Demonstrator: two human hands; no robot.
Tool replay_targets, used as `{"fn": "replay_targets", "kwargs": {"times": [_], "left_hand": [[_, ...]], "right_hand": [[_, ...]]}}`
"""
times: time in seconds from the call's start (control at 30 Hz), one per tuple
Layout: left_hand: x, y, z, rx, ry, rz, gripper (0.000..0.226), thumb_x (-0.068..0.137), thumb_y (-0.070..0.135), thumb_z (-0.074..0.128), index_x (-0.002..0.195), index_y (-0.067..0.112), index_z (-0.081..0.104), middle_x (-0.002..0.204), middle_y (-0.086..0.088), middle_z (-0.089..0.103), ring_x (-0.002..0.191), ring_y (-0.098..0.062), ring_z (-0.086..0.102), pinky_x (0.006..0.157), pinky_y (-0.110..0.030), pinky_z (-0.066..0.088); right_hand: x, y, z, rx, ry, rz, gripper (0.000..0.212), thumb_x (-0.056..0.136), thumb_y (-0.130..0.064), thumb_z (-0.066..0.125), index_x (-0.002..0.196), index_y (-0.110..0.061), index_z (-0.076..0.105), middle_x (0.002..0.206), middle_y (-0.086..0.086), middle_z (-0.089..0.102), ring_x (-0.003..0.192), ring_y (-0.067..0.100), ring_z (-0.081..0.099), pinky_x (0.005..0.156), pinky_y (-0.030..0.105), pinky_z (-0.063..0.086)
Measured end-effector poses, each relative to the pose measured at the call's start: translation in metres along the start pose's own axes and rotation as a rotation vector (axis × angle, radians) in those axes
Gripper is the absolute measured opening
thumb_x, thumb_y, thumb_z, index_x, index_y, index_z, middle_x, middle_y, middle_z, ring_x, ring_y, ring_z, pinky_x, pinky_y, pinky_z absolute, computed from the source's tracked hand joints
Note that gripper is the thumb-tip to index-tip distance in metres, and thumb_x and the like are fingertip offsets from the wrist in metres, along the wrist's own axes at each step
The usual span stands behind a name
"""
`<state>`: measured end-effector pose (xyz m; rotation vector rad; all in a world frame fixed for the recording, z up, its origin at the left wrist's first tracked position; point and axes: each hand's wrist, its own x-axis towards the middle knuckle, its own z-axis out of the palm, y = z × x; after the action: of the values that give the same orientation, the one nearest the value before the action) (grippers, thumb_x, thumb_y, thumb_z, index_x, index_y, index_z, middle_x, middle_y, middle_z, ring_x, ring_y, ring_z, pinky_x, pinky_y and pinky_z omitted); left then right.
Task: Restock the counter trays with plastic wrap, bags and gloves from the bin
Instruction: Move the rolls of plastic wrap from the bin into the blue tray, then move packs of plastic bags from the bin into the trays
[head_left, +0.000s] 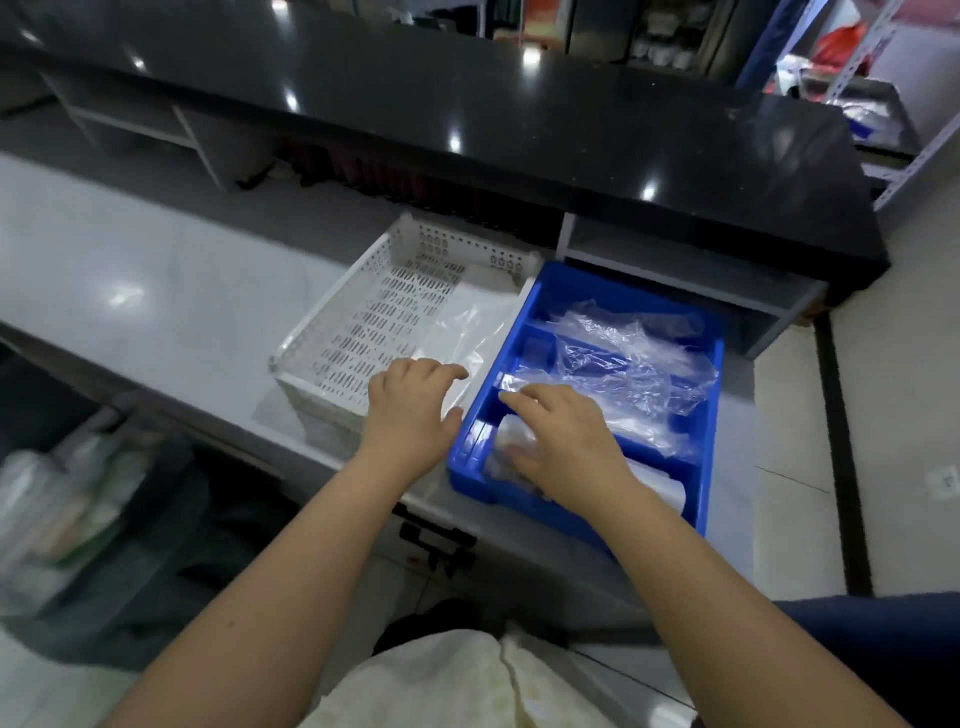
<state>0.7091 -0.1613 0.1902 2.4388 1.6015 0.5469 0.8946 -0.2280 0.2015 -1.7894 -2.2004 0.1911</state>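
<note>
Far left, below the counter edge: bin (93, 525), dark, blurred, holding pale packets that cannot be made out. Counter (156, 301) pale grey, glossy. On it, white tray (332, 317), perforated, with a sheet of clear bags (467, 327) lying along its right side. Left hand (413, 410) rests palm down on the tray's near right corner, fingers curled loosely and touching the near edge of the bags; thumb lies against the wall of the blue tray (711, 415); nothing visibly gripped. Blue tray sits just beside the white one, walls touching, divided into compartments. Crumpled clear wrap (628, 364) fills its far and middle compartments. Right hand (566, 441) reaches into the near compartments, palm down, fingers spread and half bent over a pale roll (511, 434) lying lengthwise there; fingertips touch film at the divider. Whether the hand has closed on the roll cannot be told; the palm hides it. The roll's right end (662, 483) shows beyond the wrist. Black upper counter (467, 104) runs behind both trays.
</note>
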Motion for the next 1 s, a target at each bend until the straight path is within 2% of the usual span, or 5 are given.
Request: {"fn": "replay_targets", "kwargs": {"times": [0.1, 0.3, 0.57, 0.73, 1.0], "left_hand": [[-0.009, -0.025, -0.016, 0.019, 0.04, -0.077, 0.041, 0.081, 0.026, 0.067, 0.121, 0.025, 0.062, 0.117, 0.0, 0.062, 0.114, -0.028, 0.048, 0.095, -0.043, 0.031], [-0.043, -0.113, -0.068, 0.088, 0.164, -0.328, 0.04, 0.081, 0.03, 0.063, 0.121, 0.029, 0.062, 0.117, 0.003, 0.061, 0.115, -0.025, 0.046, 0.096, -0.041, 0.029], [-0.119, -0.304, -0.141, 0.193, 0.316, -0.624, 0.04, 0.079, 0.035, 0.065, 0.118, 0.031, 0.061, 0.111, 0.003, 0.062, 0.109, -0.025, 0.047, 0.09, -0.041, 0.035], [-0.173, -0.428, -0.185, 0.221, 0.304, -0.81, 0.044, 0.075, 0.034, 0.068, 0.119, 0.031, 0.063, 0.114, 0.0, 0.065, 0.107, -0.03, 0.052, 0.085, -0.04, 0.039], [-0.22, -0.569, -0.2, 0.156, 0.238, -1.024, 0.045, 0.08, 0.036, 0.065, 0.124, 0.029, 0.059, 0.121, -0.003, 0.062, 0.113, -0.03, 0.048, 0.092, -0.044, 0.037]], "right_hand": [[0.038, -0.03, 0.0, 0.035, 0.045, -0.112, 0.034, 0.081, -0.024, 0.07, 0.112, -0.012, 0.065, 0.115, 0.005, 0.063, 0.107, 0.03, 0.054, 0.089, 0.042, 0.04], [0.112, -0.118, 0.023, 0.02, 0.0, -0.323, 0.038, 0.083, -0.029, 0.068, 0.118, -0.017, 0.062, 0.121, 0.002, 0.061, 0.115, 0.028, 0.049, 0.092, 0.042, 0.038], [0.206, -0.297, 0.098, 0.053, -0.076, -0.562, 0.033, 0.083, -0.025, 0.065, 0.115, -0.016, 0.062, 0.119, 0.002, 0.06, 0.112, 0.03, 0.049, 0.091, 0.041, 0.035], [0.262, -0.415, 0.159, 0.053, -0.141, -0.662, 0.036, 0.081, -0.029, 0.066, 0.114, -0.018, 0.06, 0.119, 0.002, 0.06, 0.11, 0.029, 0.049, 0.09, 0.041, 0.039], [0.338, -0.536, 0.251, 0.101, -0.253, -0.734, 0.042, 0.082, -0.028, 0.068, 0.122, -0.022, 0.057, 0.123, 0.0, 0.059, 0.114, 0.024, 0.05, 0.093, 0.042, 0.043]]}}
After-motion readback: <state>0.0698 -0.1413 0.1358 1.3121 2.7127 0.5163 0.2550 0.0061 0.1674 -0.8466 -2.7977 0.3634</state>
